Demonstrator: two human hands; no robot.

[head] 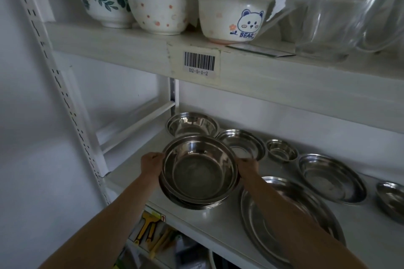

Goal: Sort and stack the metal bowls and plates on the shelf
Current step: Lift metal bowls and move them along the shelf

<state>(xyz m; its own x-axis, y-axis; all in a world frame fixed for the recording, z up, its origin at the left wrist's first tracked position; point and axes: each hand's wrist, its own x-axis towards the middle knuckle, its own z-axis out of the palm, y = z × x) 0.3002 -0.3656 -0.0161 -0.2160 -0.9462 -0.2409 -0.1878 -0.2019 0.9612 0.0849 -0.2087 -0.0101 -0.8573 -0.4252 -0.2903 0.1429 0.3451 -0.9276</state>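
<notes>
Both hands, left (pixel 152 162) and right (pixel 247 165), closed on opposite rims of the bowl (pixel 200 170), nesting it level into another near the shelf's (pixel 218 225) front edge.

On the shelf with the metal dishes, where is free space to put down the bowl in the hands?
Free: the front strip of the shelf, between the held bowl and the big plate; also the right front corner. Crowded: the back row, where the deep bowl, shallow bowl and small bowl sit close together.
</notes>
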